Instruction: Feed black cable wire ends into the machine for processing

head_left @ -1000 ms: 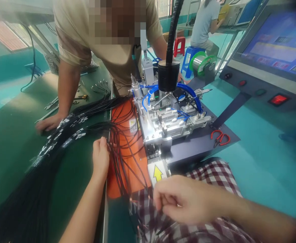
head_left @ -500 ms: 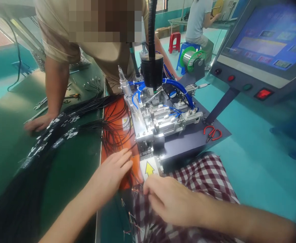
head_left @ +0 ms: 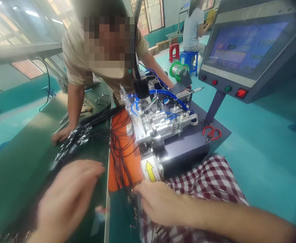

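Observation:
My right hand (head_left: 160,204) is closed, thumb and fingers together, by the lower edge of the orange panel (head_left: 135,170). Its fingertips are at the thin stripped ends of black cables (head_left: 120,158) that hang over the panel; what they pinch is hidden. A white plate with a yellow arrow (head_left: 150,170) lies just above this hand. My left hand (head_left: 68,195) is smeared by motion over the green table, above a thick bundle of black cables (head_left: 74,143); whether it holds anything does not show. The metal machine (head_left: 158,121) with blue air tubes stands ahead.
A person (head_left: 74,81) leans in across the table, one hand (head_left: 62,135) beside the bundle. Red-handled pliers (head_left: 211,133) lie on the machine base, below a tilted screen (head_left: 246,47). A green spool (head_left: 179,71) sits behind. Tools (head_left: 69,116) lie on the green table (head_left: 23,152).
My left hand has moved left off the orange panel, to over the green table. My right hand has shifted slightly left to the cable ends. The view has tilted up.

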A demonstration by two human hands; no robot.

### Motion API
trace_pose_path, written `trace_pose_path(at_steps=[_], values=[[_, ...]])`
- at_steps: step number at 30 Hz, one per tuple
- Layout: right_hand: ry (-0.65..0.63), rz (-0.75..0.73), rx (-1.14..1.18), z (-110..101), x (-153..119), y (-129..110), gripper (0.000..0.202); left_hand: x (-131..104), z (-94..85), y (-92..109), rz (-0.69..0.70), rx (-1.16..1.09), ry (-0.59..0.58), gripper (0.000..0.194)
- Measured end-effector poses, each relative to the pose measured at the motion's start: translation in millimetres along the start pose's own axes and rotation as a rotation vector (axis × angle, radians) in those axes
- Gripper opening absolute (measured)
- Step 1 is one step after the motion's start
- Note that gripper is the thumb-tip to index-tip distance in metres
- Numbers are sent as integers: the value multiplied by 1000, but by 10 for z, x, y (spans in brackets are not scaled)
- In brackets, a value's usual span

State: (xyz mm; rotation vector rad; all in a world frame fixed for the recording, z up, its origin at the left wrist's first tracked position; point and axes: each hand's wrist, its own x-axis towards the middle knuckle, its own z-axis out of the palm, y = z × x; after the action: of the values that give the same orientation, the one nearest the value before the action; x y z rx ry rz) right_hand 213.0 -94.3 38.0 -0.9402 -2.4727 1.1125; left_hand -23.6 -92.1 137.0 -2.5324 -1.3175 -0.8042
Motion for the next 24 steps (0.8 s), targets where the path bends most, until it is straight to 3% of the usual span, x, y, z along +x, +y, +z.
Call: trace_pose_path(at_steps=[3,5,7,10,15,17,20,24], values=[[-65,5,-60,5,-21,10,35,0,484,71,148,-100,-179,23],[-82,101,-22,-61,-53,23,28,-55,782,77,120,-178,-212,21],[-21,274,82,-166,-77,50,19,-132,963,43,80,-242,-217,22],[148,359,200,-317,-47,111,20,-210,1036,-36,40,-300,-253,21],[315,149,284,-368,145,196,16,-71,1025,1,-28,-367,-286,20],[321,183,446,-365,209,235,15,37,1039,67,-92,-445,-315,31],[292,328,753,-402,246,349,8,125,1086,109,-304,-682,-506,32],[294,415,930,-474,215,527,17,63,1149,77,-539,-716,-562,28]])
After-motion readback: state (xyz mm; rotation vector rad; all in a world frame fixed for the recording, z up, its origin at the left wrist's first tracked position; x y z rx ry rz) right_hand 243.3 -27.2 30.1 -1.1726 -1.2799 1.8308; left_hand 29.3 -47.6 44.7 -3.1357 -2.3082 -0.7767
